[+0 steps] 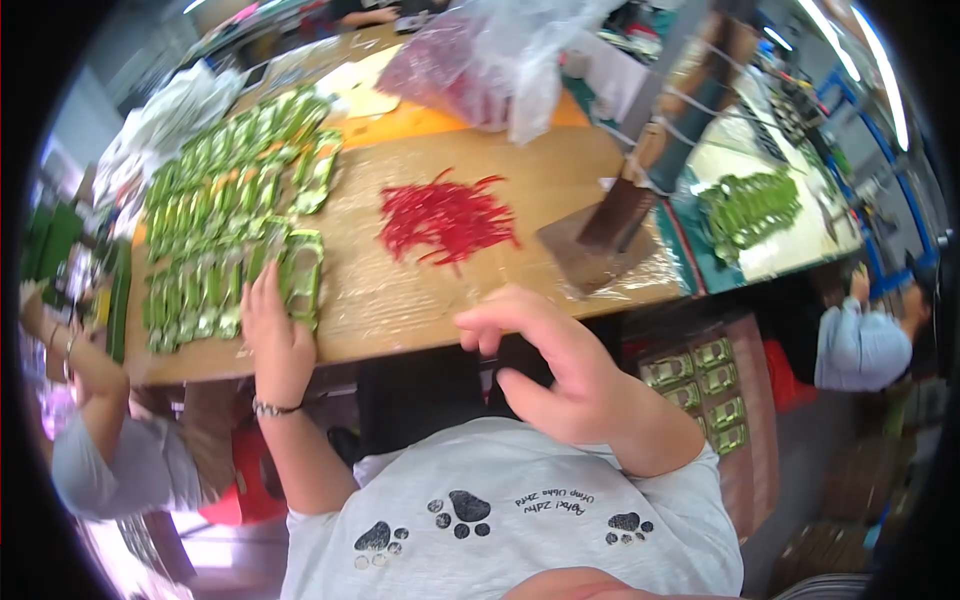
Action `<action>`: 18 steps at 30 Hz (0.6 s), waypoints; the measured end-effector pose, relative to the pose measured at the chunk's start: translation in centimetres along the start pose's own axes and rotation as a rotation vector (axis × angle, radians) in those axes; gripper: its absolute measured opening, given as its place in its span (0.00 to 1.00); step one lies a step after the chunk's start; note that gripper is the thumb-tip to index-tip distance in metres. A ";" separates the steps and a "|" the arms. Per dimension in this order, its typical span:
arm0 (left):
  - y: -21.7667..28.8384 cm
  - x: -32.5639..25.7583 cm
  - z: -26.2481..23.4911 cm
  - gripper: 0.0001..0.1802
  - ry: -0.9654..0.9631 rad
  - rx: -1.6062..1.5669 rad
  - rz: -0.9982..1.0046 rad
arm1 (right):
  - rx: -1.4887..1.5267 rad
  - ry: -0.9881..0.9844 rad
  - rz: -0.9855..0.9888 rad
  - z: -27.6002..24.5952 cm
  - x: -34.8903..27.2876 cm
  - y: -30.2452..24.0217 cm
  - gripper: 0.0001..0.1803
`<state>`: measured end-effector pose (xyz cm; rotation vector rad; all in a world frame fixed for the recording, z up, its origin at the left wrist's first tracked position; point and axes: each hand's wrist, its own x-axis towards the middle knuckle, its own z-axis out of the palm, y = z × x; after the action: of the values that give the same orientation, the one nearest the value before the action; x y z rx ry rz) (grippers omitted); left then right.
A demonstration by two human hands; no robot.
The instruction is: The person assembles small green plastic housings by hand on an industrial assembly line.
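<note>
Your left hand (278,325): fingers straight, grip wide, at the right end of the nearest row of green parts (190,300), left side of table (375,310); can't tell if it's pressing. Your right hand (565,365): by the table's near edge, fingers bent, thumb apart, grip part-wide, nothing seen in it. Red strips (445,218) piled loosely mid-table, right of the green parts; plastic bag (460,70) beyond.
</note>
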<state>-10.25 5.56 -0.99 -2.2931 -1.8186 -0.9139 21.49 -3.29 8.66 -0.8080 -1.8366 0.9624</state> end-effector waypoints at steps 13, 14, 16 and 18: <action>0.7 -3.2 -1.5 0.34 0.038 -0.083 0.035 | -0.800 0.258 0.063 4.3 4.3 11.7 0.06; 1.3 -3.3 -1.0 0.31 0.050 -0.045 0.005 | -0.789 0.237 0.074 4.0 4.3 12.0 0.05; 3.1 -3.4 -0.6 0.32 0.059 0.072 -0.017 | -0.778 0.212 0.106 3.6 4.2 12.0 0.04; 4.3 -3.2 -0.4 0.33 0.053 0.122 -0.029 | -0.754 0.207 0.122 3.2 4.3 11.7 0.04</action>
<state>-6.93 1.39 -0.95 -2.1556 -1.8366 -0.8339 18.52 5.10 -0.69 -1.4208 -1.9816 0.2073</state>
